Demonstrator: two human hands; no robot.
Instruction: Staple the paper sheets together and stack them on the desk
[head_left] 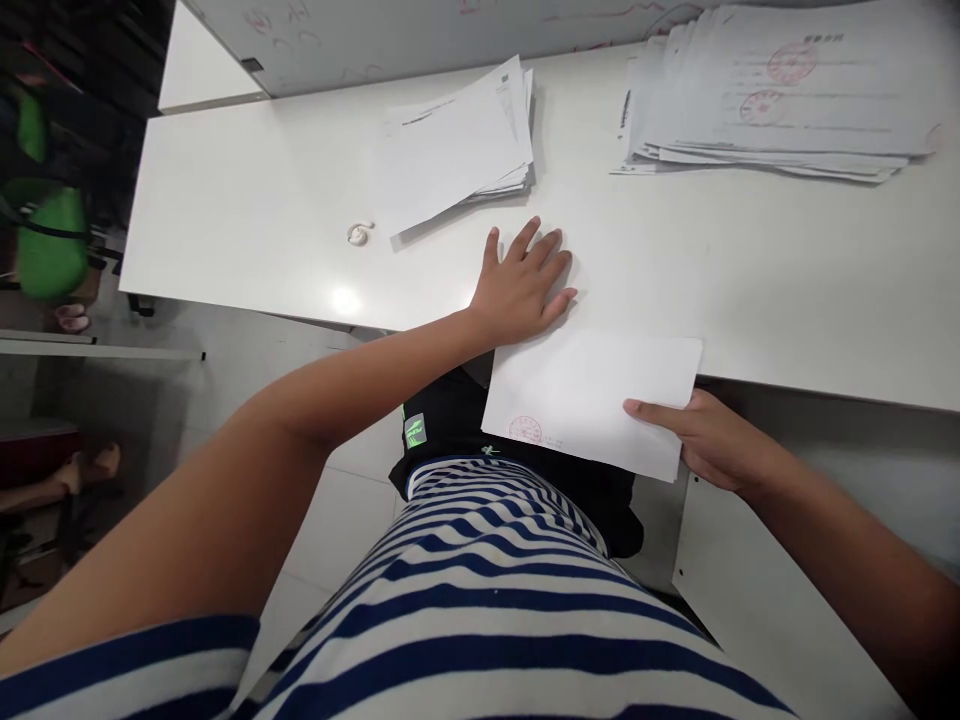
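From my remote post, I had right grip [709, 437] pinching red-stamped white paper [577, 390], thumb on top, at front edge of worktop [787, 270]; left grip [517, 295] lay spread just beside it. Step looked like positioning paper; next move called for steady pinch.

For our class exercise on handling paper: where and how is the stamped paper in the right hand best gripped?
Probably grip the stamped paper by its right end, coming from the right, thumb on top and fingers beneath, much as the right hand does. It is thin and flat, and that end reaches past the front edge of the desk, leaving its underside open.
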